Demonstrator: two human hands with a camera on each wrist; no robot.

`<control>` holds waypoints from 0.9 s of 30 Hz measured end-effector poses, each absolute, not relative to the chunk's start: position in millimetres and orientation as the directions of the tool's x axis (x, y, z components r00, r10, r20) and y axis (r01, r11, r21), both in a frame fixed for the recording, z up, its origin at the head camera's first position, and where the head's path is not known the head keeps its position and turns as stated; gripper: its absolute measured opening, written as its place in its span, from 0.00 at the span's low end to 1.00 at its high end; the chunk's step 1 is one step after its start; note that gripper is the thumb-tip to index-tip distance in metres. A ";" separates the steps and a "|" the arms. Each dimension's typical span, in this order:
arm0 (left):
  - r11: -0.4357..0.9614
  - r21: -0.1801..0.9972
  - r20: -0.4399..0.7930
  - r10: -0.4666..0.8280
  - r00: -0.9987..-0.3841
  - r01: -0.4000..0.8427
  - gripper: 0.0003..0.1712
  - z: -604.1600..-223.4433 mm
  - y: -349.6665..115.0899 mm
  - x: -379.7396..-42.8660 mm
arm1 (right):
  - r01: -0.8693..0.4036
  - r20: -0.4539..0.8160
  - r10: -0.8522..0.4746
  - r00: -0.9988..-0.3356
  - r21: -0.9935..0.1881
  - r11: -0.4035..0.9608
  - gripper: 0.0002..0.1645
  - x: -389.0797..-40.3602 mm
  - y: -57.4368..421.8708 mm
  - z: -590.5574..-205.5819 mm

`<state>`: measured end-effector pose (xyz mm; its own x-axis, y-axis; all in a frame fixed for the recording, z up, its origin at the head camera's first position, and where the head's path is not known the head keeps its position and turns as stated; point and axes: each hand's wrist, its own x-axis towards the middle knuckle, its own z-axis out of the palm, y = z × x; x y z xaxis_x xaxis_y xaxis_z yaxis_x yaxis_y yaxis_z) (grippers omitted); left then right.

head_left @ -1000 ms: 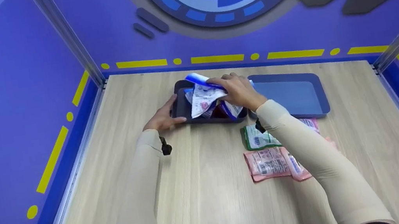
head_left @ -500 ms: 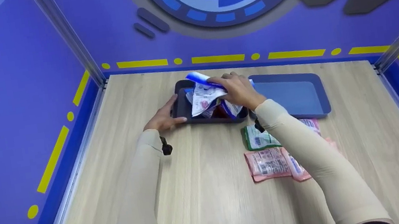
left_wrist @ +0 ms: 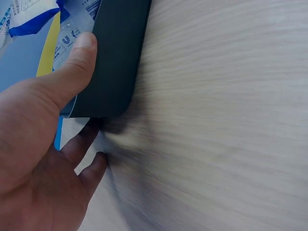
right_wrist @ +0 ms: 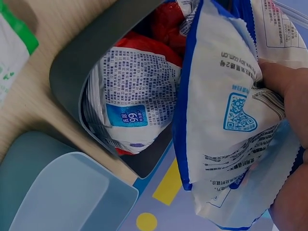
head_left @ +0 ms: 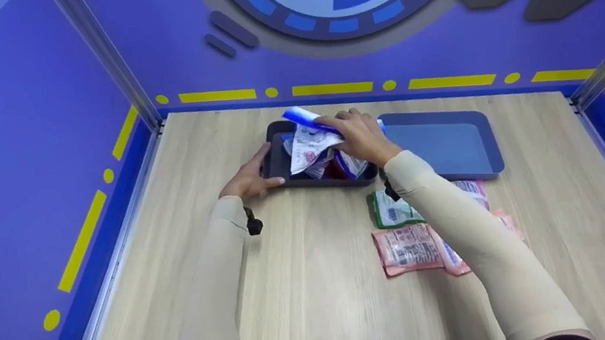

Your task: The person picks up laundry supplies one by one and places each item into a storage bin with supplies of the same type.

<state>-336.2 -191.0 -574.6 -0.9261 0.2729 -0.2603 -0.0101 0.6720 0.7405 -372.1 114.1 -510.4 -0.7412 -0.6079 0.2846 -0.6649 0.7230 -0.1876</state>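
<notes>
A white-and-blue printed pouch (right_wrist: 226,120) is pinched in my right hand (head_left: 360,136), tilted and crumpled above the dark grey box (head_left: 279,164). Inside that box, a red-and-white packet (right_wrist: 137,91) shows beneath the pouch in the right wrist view. My left hand (head_left: 247,179) holds the box's left end. Its thumb (left_wrist: 79,60) lies over the long wall, while the other fingers reach round the short end, partly hidden by the box. More blue-and-white packaging (left_wrist: 79,24) lies inside near the thumb.
A blue-grey shallow tray (head_left: 443,146) stands just right of the box. In front of it lie a green-edged packet (head_left: 395,208) and pink packets (head_left: 410,247), partly covered by the right sleeve (head_left: 476,228). Purple panels (head_left: 321,53) wall the table in.
The pouch in my right hand has risen very slightly over the box. My left hand keeps its place on the box end.
</notes>
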 end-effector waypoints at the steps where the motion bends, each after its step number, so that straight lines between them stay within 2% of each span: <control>1: 0.668 0.744 -0.259 0.274 -0.926 -0.010 0.61 -574.4 -190.9 -336.3 | -0.664 0.285 -0.606 -0.743 -0.190 0.723 0.35 -372.5 113.9 -510.5; 27: 0.666 0.746 -0.235 0.289 -0.928 0.018 0.61 -576.4 -192.6 -337.4 | -0.651 0.305 -0.586 -0.750 -0.185 0.736 0.34 -379.9 104.0 -516.8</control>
